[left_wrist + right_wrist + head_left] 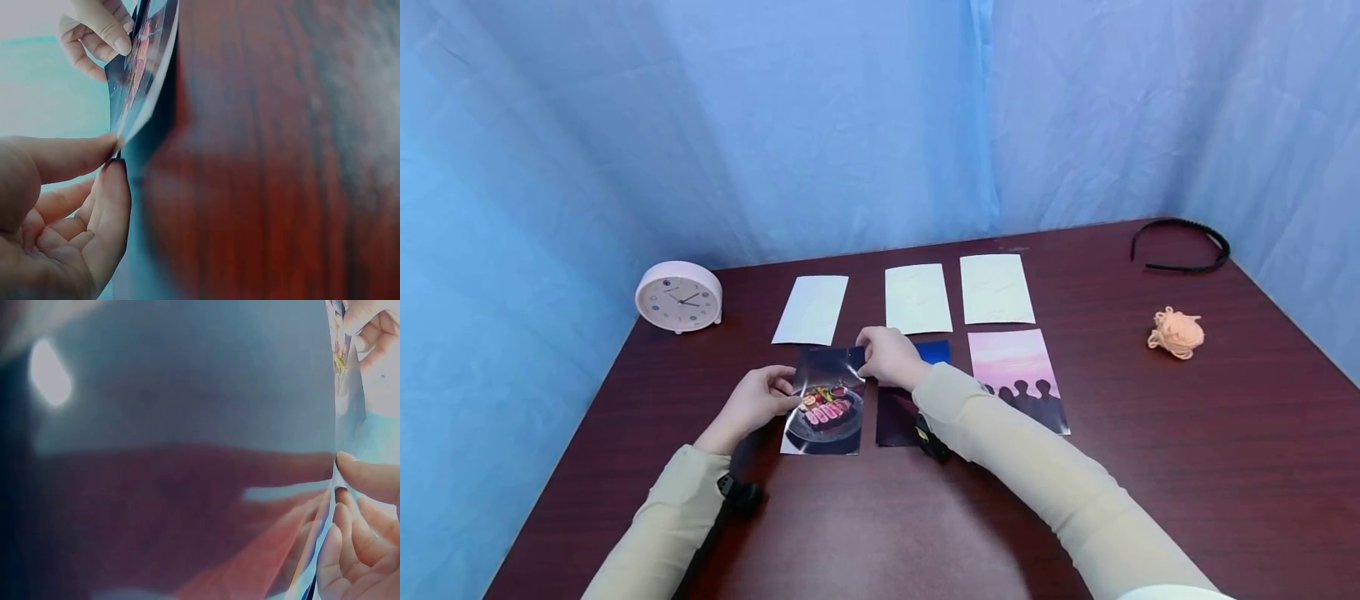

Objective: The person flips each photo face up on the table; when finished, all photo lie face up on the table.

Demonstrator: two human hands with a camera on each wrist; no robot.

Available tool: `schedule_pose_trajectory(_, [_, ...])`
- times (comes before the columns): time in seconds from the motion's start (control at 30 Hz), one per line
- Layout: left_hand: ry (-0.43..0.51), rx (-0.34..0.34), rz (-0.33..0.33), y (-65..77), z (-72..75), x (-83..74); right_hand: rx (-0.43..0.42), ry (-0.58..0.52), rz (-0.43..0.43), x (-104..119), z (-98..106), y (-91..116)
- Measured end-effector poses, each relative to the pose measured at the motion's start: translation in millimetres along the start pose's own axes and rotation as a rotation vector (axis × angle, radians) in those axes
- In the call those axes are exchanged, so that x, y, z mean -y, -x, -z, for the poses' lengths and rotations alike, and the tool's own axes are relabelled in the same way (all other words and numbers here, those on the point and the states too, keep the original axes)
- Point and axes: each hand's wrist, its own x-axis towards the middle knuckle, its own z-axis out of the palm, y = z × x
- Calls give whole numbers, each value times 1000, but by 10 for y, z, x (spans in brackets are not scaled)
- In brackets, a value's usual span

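Note:
A glossy photo print of sliced meat on a dark plate (pixel 823 425) is held above the table between both hands. My left hand (pixel 754 406) pinches its left edge between thumb and fingers, and the left wrist view shows the sheet bowing slightly from that grip. At the upper right corner, my right hand (pixel 891 357) pinches the print with thumb and fingertips. Under the right forearm lies a dark blue print (pixel 895 421), partly covered. Beside it, further right, is a pink sunset print with silhouetted people (pixel 1015 367), its lower left hidden by the sleeve.
Behind the prints lie three white sheets, left (pixel 811 310), middle (pixel 917 298) and right (pixel 997 289). A round pink clock (pixel 679 297) stands at the back left. Peach yarn (pixel 1177 333) and a black headband (pixel 1217 246) lie on the right. Blue curtains (pixel 820 125) enclose the dark red table (pixel 917 517).

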Motion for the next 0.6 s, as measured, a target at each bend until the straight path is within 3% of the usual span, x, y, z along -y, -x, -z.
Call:
schedule_pose_trajectory(0.3, [-7,-17,4,-34,-20,25,9,23,-26,-2,-29,-2])
schedule_pose_trajectory(0.6, [-55,-43,56,-35,-12,-2,-14,39,-32,1,-33,-5])
